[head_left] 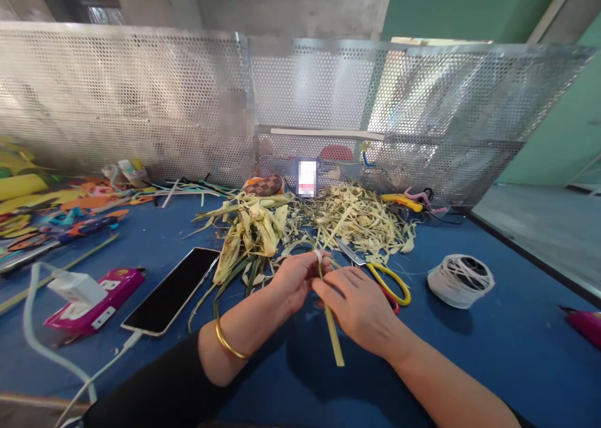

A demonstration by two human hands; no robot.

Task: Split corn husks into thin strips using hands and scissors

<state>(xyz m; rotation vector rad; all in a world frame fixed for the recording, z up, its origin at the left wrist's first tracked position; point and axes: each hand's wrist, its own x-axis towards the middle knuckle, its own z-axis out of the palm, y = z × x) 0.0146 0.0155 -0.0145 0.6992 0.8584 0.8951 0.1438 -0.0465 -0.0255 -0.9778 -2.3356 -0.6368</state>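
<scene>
Between my two hands is a pale green-yellow leaf strip (333, 337), its flat end hanging down toward me. My left hand (295, 279), with a gold bangle at the wrist, pinches it near the top, where a white band shows at the fingertips. Fingers of my right hand (357, 300) are closed on the strip just below, close against the left fingers. Scissors with yellow and red handles (389, 284) lie right behind my right hand, partly covered by it. Dried husk leaves (256, 231) are heaped beyond my left hand.
A pile of shredded husk (361, 218) lies at the back. White string spool (461, 281) stands right. At left are a phone (173, 290) on a cable, a magenta power strip (98, 300) and coloured scraps (70, 209). A perforated metal screen (141, 102) bounds the blue table.
</scene>
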